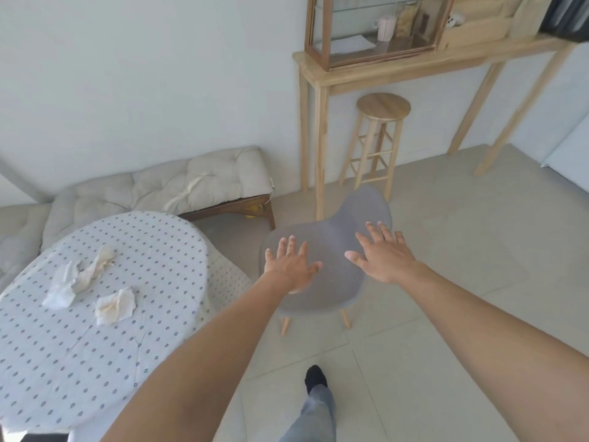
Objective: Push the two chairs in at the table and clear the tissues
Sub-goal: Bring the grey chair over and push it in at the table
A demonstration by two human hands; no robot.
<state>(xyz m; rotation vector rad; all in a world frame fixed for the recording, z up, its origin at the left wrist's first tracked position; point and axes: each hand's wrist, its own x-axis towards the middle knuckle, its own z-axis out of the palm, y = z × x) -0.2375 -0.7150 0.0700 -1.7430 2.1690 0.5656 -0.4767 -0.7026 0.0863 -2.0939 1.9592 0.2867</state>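
A grey shell chair [331, 240] on pale wooden legs stands on the floor to the right of the round table [159, 346], apart from it. The table wears a white cloth with small dark dots. Two crumpled tissues lie on it: a long one [75, 277] and a smaller one [115, 306]. My left hand [291, 266] hovers over the chair's seat, fingers spread. My right hand [382, 255] is over the chair's right side, fingers spread too. Neither hand holds anything. Only one chair is in view.
A cushioned bench [197, 183] runs along the wall behind the table. A tall wooden console [376, 68] with a glass cabinet and a round stool [381, 135] stand behind the chair. My foot [315, 378] is on the tiled floor below the chair.
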